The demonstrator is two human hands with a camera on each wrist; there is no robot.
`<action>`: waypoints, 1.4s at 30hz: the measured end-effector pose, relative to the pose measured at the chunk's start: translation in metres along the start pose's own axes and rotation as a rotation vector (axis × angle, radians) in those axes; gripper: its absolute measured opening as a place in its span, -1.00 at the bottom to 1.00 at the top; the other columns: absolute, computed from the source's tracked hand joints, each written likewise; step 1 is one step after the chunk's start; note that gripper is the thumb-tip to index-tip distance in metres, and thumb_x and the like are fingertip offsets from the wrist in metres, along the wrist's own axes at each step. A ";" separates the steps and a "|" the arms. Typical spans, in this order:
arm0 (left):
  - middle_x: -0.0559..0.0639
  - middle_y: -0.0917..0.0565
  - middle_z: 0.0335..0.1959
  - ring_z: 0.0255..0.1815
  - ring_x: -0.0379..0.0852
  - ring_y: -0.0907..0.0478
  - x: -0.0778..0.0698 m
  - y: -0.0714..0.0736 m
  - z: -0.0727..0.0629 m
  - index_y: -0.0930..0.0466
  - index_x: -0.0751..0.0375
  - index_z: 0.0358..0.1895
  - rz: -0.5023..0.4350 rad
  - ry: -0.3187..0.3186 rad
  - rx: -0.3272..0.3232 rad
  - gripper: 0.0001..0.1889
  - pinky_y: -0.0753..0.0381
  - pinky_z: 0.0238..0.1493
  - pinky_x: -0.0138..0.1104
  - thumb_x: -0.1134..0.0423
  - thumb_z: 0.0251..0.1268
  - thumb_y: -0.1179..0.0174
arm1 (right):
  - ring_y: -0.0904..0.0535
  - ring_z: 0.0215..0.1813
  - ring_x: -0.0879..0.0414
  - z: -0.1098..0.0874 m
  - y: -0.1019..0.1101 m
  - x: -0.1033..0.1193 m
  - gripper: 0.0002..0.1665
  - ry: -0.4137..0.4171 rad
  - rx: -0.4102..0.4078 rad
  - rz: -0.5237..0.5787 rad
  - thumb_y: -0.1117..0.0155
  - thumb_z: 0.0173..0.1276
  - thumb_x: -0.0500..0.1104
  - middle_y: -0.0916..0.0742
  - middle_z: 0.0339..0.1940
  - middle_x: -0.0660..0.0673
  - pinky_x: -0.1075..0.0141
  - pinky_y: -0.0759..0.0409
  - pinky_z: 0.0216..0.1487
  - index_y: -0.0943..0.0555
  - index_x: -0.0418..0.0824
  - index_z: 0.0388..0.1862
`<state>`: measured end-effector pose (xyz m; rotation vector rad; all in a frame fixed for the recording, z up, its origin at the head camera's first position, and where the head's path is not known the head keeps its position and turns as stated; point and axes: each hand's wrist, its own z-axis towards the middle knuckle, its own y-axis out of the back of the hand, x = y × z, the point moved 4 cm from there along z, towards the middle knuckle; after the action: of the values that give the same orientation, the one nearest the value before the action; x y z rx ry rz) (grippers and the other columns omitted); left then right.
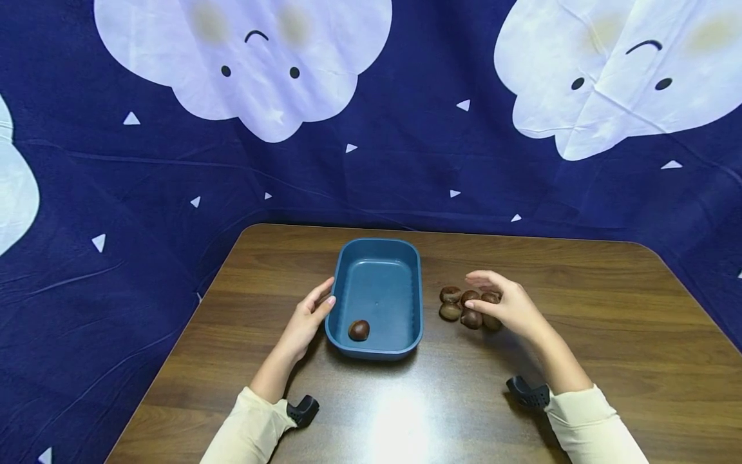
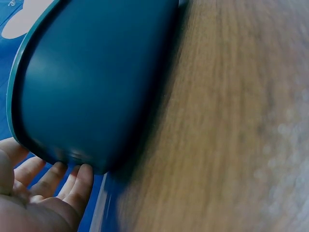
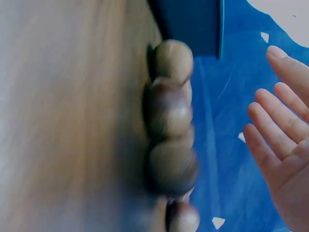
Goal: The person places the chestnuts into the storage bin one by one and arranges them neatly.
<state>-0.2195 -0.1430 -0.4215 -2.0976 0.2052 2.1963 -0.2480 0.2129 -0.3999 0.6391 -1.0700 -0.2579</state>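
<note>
A blue rectangular bin (image 1: 377,353) stands on the table with one brown chestnut (image 1: 359,330) inside, near its front left corner. My left hand (image 1: 306,322) is at the bin's left side, and in the left wrist view its fingertips (image 2: 86,170) touch the outer wall. To the right of the bin, several chestnuts (image 1: 450,312) lie in a tight cluster. Over that cluster hovers my right hand (image 1: 503,306), thumb and fingers apart, holding nothing. The right wrist view shows its spread fingers (image 3: 277,118) above the row of chestnuts (image 3: 173,166).
The brown wooden table (image 1: 608,309) has its far edge against a dark blue cloth (image 1: 406,161) printed with white clouds. A black wrist strap (image 1: 303,411) sits at the left cuff, another strap (image 1: 527,392) at the right. Light glares off the table's front middle.
</note>
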 end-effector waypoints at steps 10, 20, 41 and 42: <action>0.29 -0.21 0.28 0.27 0.11 -0.17 0.002 -0.001 0.001 -0.13 0.36 0.31 -0.002 -0.011 0.001 -0.54 -0.14 0.21 -0.12 0.37 0.37 0.10 | -0.54 -0.10 -0.13 -0.025 0.006 -0.029 -0.49 -0.038 -0.006 -0.072 -0.40 0.03 -0.25 -0.64 -0.13 -0.25 0.07 -0.45 -0.08 -0.49 -0.32 0.00; 0.30 -0.21 0.28 0.27 0.14 -0.17 0.000 -0.001 0.001 -0.13 0.36 0.31 0.009 -0.011 0.003 -0.54 -0.14 0.21 -0.09 0.37 0.37 0.10 | -0.54 -0.16 -0.22 -0.034 0.007 -0.012 -0.58 -0.064 -0.002 -0.125 -0.35 0.00 -0.42 -0.64 -0.19 -0.34 -0.01 -0.44 -0.13 -0.51 -0.47 -0.11; 0.30 -0.21 0.28 0.27 0.15 -0.16 0.002 0.001 0.000 -0.13 0.36 0.31 -0.002 -0.019 0.002 -0.53 -0.13 0.21 -0.10 0.37 0.37 0.09 | -0.60 -0.27 0.08 -0.043 0.002 -0.060 -0.59 -0.109 0.023 -0.110 -0.42 0.03 -0.16 -0.65 -0.26 -0.12 0.29 -0.53 -0.28 -0.57 -0.25 -0.12; 0.30 -0.21 0.28 0.27 0.15 -0.16 0.002 0.001 0.000 -0.13 0.36 0.31 -0.002 -0.019 0.003 -0.53 -0.14 0.21 -0.10 0.37 0.37 0.09 | -0.60 -0.28 0.08 -0.043 0.003 -0.059 -0.59 -0.108 0.018 -0.116 -0.42 0.02 -0.16 -0.65 -0.27 -0.12 0.29 -0.53 -0.28 -0.58 -0.25 -0.12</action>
<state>-0.2197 -0.1440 -0.4235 -2.0743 0.2049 2.2121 -0.2385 0.2597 -0.4556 0.7112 -1.1416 -0.3875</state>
